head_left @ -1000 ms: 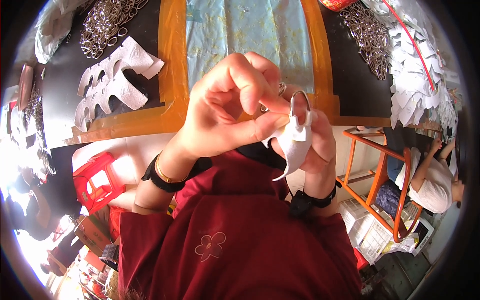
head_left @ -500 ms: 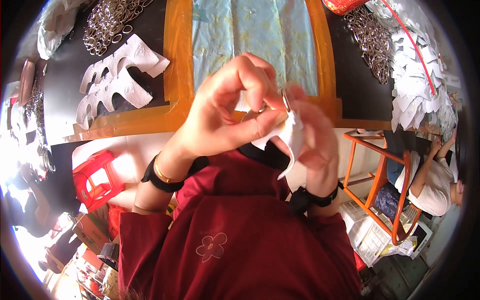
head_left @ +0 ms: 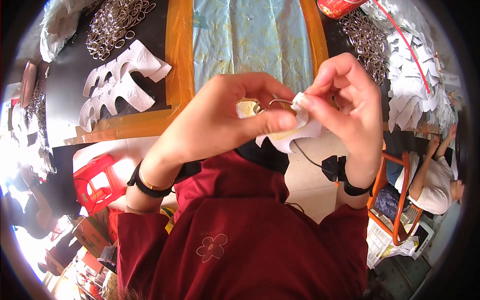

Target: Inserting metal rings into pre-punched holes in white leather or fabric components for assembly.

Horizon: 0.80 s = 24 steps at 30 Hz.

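In front of my chest, at the table's near edge, my left hand (head_left: 225, 112) is closed with thumb and fingers on a metal ring (head_left: 280, 101) and a limp white cut piece (head_left: 299, 136). Opposite it, my right hand (head_left: 350, 97) pinches a narrow end of the same white piece between thumb and forefinger, right at the ring's side. That end seems to loop over the ring; the fingers partly hide how. Another bit of bent metal shows by my left fingertips. The rest of the white piece hangs below my hands.
Left on the dark table lie a pile of metal rings (head_left: 112, 27) and white cut-out pieces (head_left: 120, 87). At right are more rings (head_left: 365, 42), a red container (head_left: 337, 7) and heaped white pieces (head_left: 410, 75). A taped blue sheet (head_left: 250, 45) covers the middle. A person (head_left: 432, 185) sits at right.
My right hand has moved right and up, from a blur behind the ring to a clear pinch on the white end. The white piece has spread sideways; my left hand keeps its hold.
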Motion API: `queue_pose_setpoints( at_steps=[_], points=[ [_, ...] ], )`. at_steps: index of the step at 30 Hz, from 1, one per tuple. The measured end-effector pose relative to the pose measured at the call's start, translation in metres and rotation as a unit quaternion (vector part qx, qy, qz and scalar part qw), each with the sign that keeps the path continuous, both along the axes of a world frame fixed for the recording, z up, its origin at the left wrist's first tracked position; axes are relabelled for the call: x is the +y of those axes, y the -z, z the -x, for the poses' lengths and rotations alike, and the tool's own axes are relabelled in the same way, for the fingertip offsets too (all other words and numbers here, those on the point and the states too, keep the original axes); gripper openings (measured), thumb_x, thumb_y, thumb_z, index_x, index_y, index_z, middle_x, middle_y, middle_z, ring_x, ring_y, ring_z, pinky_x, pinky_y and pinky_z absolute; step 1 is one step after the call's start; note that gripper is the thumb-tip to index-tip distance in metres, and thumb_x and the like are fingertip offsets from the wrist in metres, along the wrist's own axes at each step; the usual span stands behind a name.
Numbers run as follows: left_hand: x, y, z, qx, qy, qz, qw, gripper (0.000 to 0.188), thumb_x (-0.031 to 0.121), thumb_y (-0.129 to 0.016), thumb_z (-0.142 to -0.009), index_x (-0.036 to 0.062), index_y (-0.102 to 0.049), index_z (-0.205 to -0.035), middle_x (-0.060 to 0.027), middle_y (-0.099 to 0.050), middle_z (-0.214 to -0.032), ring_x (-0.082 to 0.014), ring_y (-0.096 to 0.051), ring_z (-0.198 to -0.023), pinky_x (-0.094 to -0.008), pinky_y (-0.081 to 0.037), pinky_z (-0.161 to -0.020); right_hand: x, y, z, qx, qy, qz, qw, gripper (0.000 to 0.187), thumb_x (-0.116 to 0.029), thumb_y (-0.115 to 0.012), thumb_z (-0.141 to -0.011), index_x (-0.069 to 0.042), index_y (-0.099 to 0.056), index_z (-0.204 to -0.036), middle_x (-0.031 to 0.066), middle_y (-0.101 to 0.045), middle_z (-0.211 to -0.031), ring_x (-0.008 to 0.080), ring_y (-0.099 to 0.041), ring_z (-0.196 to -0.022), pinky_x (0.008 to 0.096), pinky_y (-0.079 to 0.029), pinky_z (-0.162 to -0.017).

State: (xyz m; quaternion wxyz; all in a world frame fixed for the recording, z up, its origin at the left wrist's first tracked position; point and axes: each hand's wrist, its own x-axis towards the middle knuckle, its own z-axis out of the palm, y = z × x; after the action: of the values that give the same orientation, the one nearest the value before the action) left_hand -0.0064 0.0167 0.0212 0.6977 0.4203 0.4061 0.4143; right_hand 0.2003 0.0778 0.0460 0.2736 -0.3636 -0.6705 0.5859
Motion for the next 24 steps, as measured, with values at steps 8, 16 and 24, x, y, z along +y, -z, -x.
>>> queue_pose_setpoints(
  at_steps=[8,16,24],
  points=[
    [0.002,0.007,-0.016,0.005,-0.136,-0.048,0.99,0.011,0.008,-0.072,-0.084,0.0008,-0.069,-0.092,-0.0042,-0.07,-0.09,-0.0087,-0.063,-0.082,-0.0245,-0.05,-0.077,-0.012,-0.002,0.001,-0.046,0.149,-0.474,0.867,0.012,0.003,-0.067,-0.079,0.002,-0.064,-0.091,0.0102,-0.057,-0.097,0.0184,-0.054,-0.088,0.0298,-0.044,-0.08],
    [-0.003,0.007,-0.028,0.027,-0.195,-0.151,0.969,0.018,0.013,-0.07,-0.087,-0.0021,-0.067,-0.097,-0.0043,-0.068,-0.087,-0.0074,-0.062,-0.08,-0.0235,-0.051,-0.073,-0.017,0.017,0.017,-0.059,0.156,-0.427,0.889,0.016,-0.006,-0.077,-0.073,-0.003,-0.063,-0.082,0.0061,-0.057,-0.085,0.0202,-0.055,-0.079,0.0306,-0.042,-0.073],
    [0.002,0.011,-0.033,-0.111,-0.16,-0.098,0.976,0.018,0.016,-0.068,-0.089,0.0,-0.067,-0.098,-0.0037,-0.067,-0.091,-0.0069,-0.059,-0.085,-0.0237,-0.048,-0.077,-0.019,0.022,0.02,-0.06,0.165,-0.451,0.875,0.014,-0.006,-0.07,-0.08,-0.005,-0.057,-0.087,0.0046,-0.059,-0.085,0.0218,-0.055,-0.077,0.0336,-0.041,-0.073]
  ],
)
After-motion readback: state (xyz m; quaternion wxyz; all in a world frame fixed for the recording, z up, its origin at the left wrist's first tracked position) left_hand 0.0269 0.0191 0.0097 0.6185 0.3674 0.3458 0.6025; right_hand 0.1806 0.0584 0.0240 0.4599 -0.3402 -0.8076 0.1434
